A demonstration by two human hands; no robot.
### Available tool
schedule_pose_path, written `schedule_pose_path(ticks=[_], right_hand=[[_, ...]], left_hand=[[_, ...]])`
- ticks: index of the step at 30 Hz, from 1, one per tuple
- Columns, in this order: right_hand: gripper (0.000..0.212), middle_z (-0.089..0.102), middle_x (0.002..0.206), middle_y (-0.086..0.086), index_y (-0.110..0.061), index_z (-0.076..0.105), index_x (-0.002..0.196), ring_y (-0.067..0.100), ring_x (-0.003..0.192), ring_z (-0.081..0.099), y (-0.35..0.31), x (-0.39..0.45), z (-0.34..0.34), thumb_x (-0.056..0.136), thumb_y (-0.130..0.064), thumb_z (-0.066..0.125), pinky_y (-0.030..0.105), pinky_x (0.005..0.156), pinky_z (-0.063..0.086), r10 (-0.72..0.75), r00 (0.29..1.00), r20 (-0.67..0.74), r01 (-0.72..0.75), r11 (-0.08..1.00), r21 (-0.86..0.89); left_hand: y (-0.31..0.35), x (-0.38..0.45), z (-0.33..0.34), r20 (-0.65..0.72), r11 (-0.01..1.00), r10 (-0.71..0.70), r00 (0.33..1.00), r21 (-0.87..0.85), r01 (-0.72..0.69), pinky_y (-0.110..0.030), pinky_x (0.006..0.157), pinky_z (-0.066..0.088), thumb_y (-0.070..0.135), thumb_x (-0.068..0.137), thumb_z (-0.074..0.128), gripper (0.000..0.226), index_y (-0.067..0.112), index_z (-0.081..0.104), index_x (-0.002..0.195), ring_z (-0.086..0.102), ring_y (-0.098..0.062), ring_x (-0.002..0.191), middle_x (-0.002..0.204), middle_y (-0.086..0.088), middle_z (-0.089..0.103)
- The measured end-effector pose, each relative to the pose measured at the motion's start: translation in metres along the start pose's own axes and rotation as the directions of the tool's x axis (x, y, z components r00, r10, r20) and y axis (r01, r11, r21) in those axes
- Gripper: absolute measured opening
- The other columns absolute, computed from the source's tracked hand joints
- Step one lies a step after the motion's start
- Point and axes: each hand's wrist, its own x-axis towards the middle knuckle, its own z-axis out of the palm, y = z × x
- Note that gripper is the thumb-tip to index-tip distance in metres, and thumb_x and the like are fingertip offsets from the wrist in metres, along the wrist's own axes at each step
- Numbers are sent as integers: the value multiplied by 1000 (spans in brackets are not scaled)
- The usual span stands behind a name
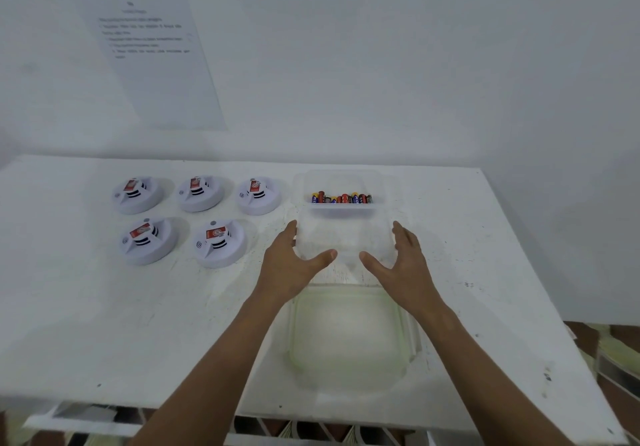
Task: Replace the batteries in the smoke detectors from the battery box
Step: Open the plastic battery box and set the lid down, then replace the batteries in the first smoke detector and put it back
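A clear plastic battery box stands on the white table, with several red, blue and yellow batteries heaped at its far end. My left hand touches the box's left side with straight fingers, thumb at the near edge. My right hand does the same on the right side. Several white round smoke detectors with red labels lie in two rows to the left, the nearest one close to my left hand.
The box's clear lid lies flat on the table just in front of the box, between my forearms. A printed sheet hangs on the white wall behind. The table's near edge runs along the bottom.
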Motion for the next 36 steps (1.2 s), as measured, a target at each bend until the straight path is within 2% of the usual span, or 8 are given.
schedule_pose_path(ticks=[3,9,15,20,23,29,32,36], right_hand=[[88,11,163,-1,-17,11,156,13,150,4,-12,-2,-2,91,-44,64,27,114,15,-64,998,-23,62,995,-72],[80,19,162,-5,-22,21,155,6,149,9,-68,10,32,91,-39,66,17,110,13,-226,973,47,228,973,-46],[77,25,161,-2,-16,27,153,10,148,19,-116,22,107,91,-40,65,16,112,14,-256,920,296,282,958,-50],[59,50,136,2,-13,46,140,15,130,42,-134,29,144,87,-18,73,-7,80,23,-229,882,412,258,966,-16],[53,54,112,-11,-30,54,121,11,110,52,-130,35,162,78,-13,80,-6,79,32,-254,878,406,275,961,8],[63,66,113,17,0,61,117,17,103,59,-120,46,192,64,-17,89,22,93,48,-269,885,379,298,954,-20],[74,66,111,15,-3,60,116,24,103,60,-119,53,196,54,-27,92,36,95,51,-230,899,373,277,958,-76],[104,45,142,9,-13,36,146,24,132,38,-121,59,198,60,-28,93,33,112,28,-208,875,436,299,942,-150]], left_hand=[[6,-2,-13,-47,999,32,998,-28,-34,-39,107,43,56,72,75,95,21,31,148,45,-9,129,149,7,41],[4,6,-77,-82,981,139,987,148,-126,-40,111,37,53,79,70,77,24,40,144,40,-13,136,151,7,40],[-37,24,-149,-6,954,57,998,295,-53,-28,107,32,45,83,69,75,20,36,146,38,-17,138,153,2,38],[-74,34,-173,95,954,-38,995,299,7,-39,112,36,32,81,72,79,20,32,148,37,-21,138,154,0,35],[-86,41,-178,181,955,-18,983,295,-37,-33,108,37,27,78,74,82,17,31,148,38,-19,136,150,4,37],[-106,58,-179,276,964,81,958,222,-146,-11,76,39,10,69,78,51,18,50,110,52,-2,89,104,5,56],[-112,62,-179,290,968,120,949,176,-177,-8,85,39,17,70,82,67,16,49,130,52,-5,103,117,9,55],[-122,66,-180,321,981,144,936,80,-179,-22,96,48,26,69,83,75,24,46,134,54,-4,113,127,15,56]])
